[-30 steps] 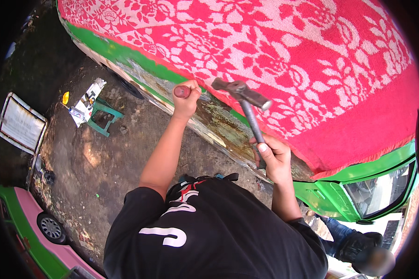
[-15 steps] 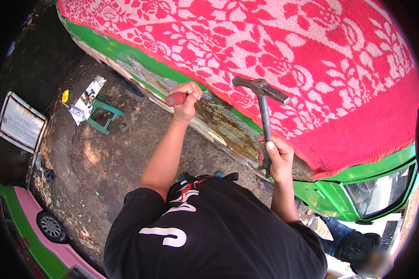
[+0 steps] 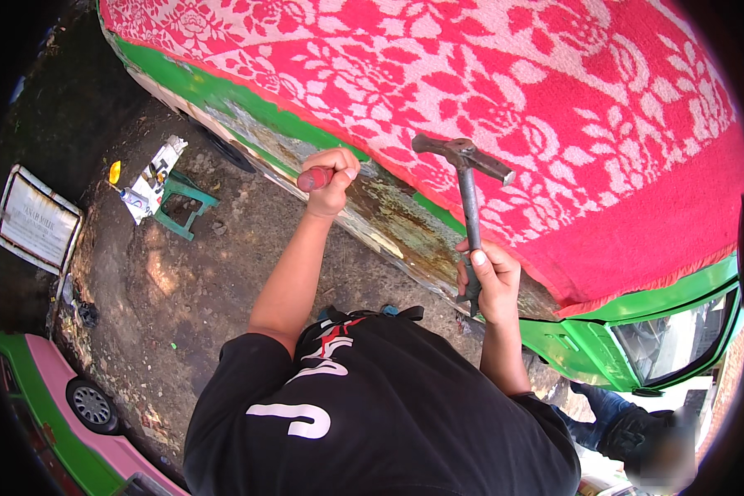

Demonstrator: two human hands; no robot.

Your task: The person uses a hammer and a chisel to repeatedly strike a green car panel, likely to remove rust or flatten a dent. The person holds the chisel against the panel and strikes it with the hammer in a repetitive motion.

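Observation:
My right hand (image 3: 498, 281) is closed round the grip of a steel hammer (image 3: 469, 198). The hammer stands upright, its head (image 3: 463, 154) raised in front of the red patterned cloth. My left hand (image 3: 333, 183) is wrapped round a tool with a red handle (image 3: 314, 178), whose butt points back toward me. The working end of that tool is hidden behind my fist, so its kind does not show. Just beyond both hands runs the side of a green vehicle, its panel (image 3: 405, 211) bare, rusty and patchy where paint has gone.
A red and pink floral cloth (image 3: 603, 215) covers the vehicle's top. On the left, a green stool (image 3: 186, 202) holds papers and small items. A signboard (image 3: 40, 219) and a pink and green car (image 3: 66, 413) stand further left. Another person (image 3: 628, 430) is at lower right.
Both hands and their tools keep almost the same place. The person at lower right has shifted slightly.

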